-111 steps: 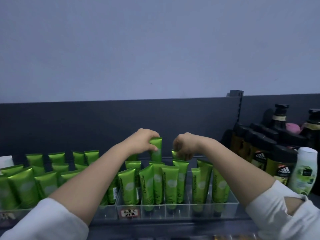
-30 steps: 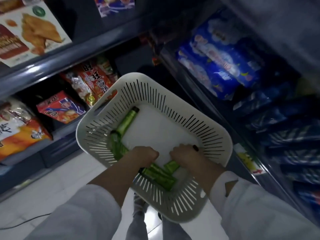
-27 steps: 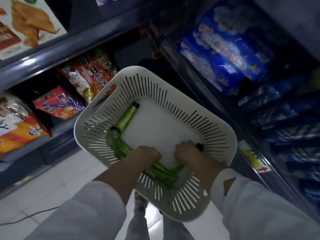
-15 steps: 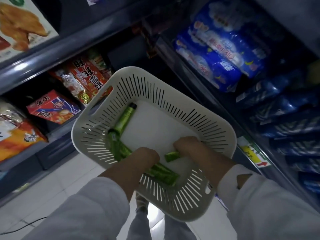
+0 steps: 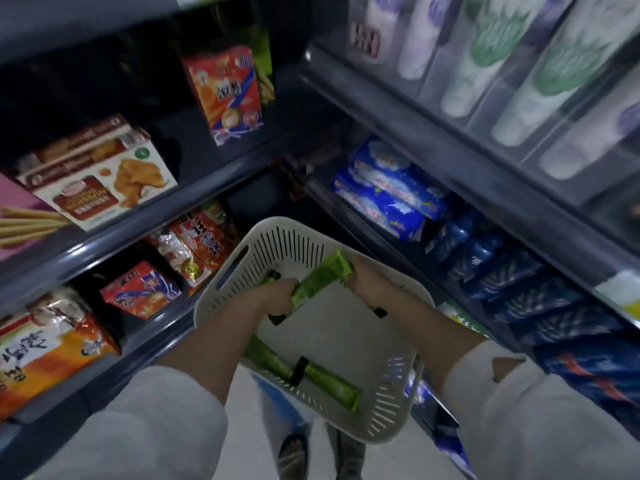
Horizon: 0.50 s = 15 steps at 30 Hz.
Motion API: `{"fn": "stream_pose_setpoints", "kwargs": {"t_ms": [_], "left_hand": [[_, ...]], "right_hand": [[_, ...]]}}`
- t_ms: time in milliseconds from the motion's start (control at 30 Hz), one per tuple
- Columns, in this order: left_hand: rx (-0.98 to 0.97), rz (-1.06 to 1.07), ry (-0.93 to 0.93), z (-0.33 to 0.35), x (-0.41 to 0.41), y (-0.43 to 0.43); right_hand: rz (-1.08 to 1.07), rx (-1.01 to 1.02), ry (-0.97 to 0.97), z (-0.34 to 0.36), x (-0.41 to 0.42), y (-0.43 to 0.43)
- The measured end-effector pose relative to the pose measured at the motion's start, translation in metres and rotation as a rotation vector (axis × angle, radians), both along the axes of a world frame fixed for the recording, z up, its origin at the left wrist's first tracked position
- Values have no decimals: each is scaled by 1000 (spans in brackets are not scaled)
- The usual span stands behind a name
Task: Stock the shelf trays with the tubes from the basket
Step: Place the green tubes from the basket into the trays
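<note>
The basket (image 5: pixel 298 242) is matt off-white plastic with slotted walls and a smooth bottom, and the tubes (image 5: pixel 320 277) are soft green plastic with a slight sheen, closed by matt black plastic caps (image 5: pixel 299 370). The snack bags (image 5: pixel 138 289) and blue packs (image 5: pixel 388 195) are glossy, crinkled film, while the box (image 5: pixel 100 174) is smooth printed card. The shelf edge (image 5: pixel 86 251) looks like smooth dark metal with a dull shine, and the sleeves (image 5: pixel 156 427) are soft white cloth.

white bottles (image 5: pixel 485 53): blurred | snack bag (image 5: pixel 41 355): cut by left edge | lower tubes (image 5: pixel 329 381): partly under left forearm (image 5: pixel 214 337)
</note>
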State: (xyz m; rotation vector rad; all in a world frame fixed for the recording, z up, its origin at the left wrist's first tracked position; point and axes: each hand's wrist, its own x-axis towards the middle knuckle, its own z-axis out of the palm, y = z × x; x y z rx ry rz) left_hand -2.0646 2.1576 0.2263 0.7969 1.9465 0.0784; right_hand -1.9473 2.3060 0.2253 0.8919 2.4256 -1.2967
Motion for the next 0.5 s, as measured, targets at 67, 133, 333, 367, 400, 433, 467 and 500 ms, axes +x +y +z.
{"fn": "stream_pose_setpoints", "kwargs": {"t_ms": [67,133,333,367,400,433,467,500], "left_hand": [[117,180,-114,22,-5,-5],[237,286,-182,43,-11,-9],[505,579,-174,107,-9,11],[560,603,-190,121,-6,14],[628,589,-183,134,-3,18],[713,568,-164,145,-2,22],[802,557,-142,158,0,24],[893,545,-115,170,2,28]], "right_hand": [[-37,80,1,20,-1,1],[-127,103,34,40,-3,2],[-361,-92,376,117,-5,-2],[-377,-121,444,132,-4,-2],[-390,-124,496,148,-2,-1],[-401,-128,555,162,1,0],[-411,-133,602,179,5,0],[-421,-147,657,193,9,2]]}}
